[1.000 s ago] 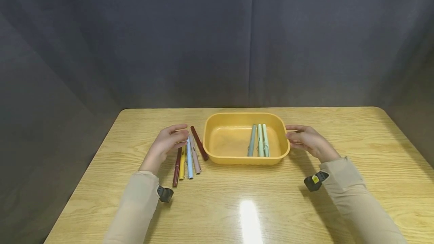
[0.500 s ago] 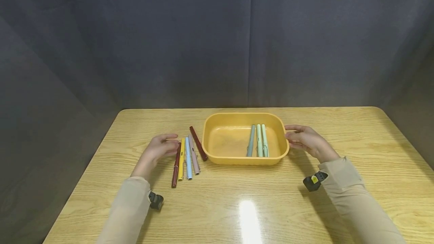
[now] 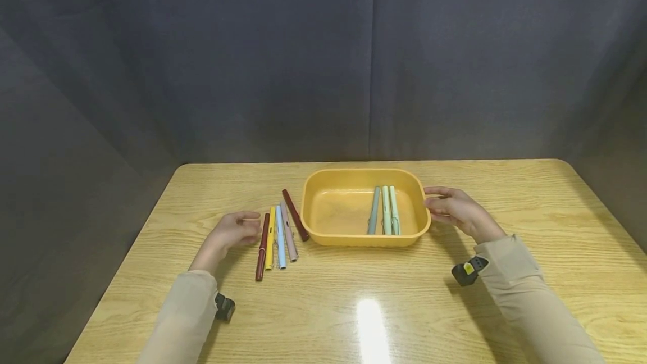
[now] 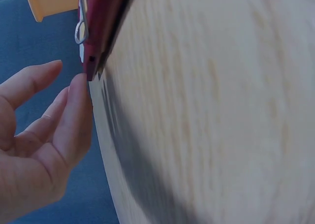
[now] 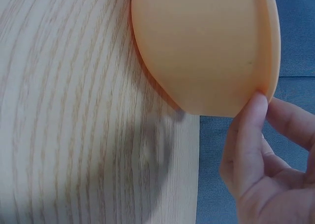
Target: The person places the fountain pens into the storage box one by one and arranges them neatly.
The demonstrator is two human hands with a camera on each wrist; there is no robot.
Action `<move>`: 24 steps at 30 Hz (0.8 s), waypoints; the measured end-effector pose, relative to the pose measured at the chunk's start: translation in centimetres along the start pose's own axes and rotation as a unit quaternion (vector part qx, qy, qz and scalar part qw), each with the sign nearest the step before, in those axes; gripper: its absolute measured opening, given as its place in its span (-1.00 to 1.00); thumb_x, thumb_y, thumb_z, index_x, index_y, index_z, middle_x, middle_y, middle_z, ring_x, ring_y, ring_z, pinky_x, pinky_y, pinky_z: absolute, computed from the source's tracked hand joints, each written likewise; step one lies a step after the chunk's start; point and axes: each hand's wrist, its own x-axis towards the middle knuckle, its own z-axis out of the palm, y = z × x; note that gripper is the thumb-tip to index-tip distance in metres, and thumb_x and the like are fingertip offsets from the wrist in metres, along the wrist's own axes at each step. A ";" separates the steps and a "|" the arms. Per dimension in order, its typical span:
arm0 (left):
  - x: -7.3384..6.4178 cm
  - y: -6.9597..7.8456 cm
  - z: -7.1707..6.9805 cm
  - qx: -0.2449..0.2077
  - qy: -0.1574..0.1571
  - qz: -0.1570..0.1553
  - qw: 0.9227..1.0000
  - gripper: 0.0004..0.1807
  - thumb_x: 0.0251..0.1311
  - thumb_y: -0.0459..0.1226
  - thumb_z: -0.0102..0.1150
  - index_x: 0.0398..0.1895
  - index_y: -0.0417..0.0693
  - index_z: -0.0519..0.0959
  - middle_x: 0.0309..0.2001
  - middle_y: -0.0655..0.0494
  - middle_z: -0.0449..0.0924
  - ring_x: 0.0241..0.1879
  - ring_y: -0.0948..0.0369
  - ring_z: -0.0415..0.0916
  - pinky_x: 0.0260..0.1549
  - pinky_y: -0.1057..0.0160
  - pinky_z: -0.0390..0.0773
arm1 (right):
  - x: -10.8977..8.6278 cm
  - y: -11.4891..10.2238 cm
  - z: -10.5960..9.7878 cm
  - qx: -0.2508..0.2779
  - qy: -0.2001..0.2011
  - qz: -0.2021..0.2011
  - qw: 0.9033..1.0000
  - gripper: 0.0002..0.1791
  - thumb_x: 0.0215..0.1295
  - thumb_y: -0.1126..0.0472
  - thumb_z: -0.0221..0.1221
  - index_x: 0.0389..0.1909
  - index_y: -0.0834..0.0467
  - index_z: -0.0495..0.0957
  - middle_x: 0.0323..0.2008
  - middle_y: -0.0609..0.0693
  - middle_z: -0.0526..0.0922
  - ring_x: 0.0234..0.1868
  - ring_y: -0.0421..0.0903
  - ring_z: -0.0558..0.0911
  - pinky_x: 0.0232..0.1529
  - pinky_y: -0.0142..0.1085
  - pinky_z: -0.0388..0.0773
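My left hand (image 3: 232, 233) holds nothing, its fingers loosely bent. Its fingertips are close to the left end of a row of capped pens: a dark red pen (image 3: 262, 248), a yellow pen (image 3: 270, 237), a light blue pen (image 3: 281, 237) and a mauve pen (image 3: 290, 232). In the left wrist view, the dark red pen (image 4: 103, 22) shows its wire clip just above the fingers. My right hand (image 3: 457, 209) pinches the right end of a yellow tray (image 3: 364, 239); in the right wrist view, thumb and finger meet at the tray's rim (image 5: 273, 51).
Inside the tray lie a grey-green pen (image 3: 374, 210) and two pale green pens (image 3: 387, 209). Another dark red pen (image 3: 295, 215) lies slanted against the tray's left side. The wooden table (image 3: 303, 308) ends at a dark curtain (image 3: 303, 72) behind.
My left hand has moved left and slightly nearer, off the row of pens, uncovering their far ends. The right hand stays at the tray; the pens lie as before.
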 end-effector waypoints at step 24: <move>0.5 -0.6 0.9 0.014 -0.009 -0.020 1.000 -0.41 0.21 -0.44 0.14 0.29 -0.47 0.24 0.17 -0.41 0.43 -0.11 0.18 0.60 -0.05 0.17 0.69 | -0.1 0.1 -0.1 0.004 -0.002 -0.002 1.000 -0.30 0.40 0.26 0.03 0.42 0.42 -0.03 -0.36 -0.30 0.60 -0.31 -0.39 0.61 -0.22 -0.56 0.65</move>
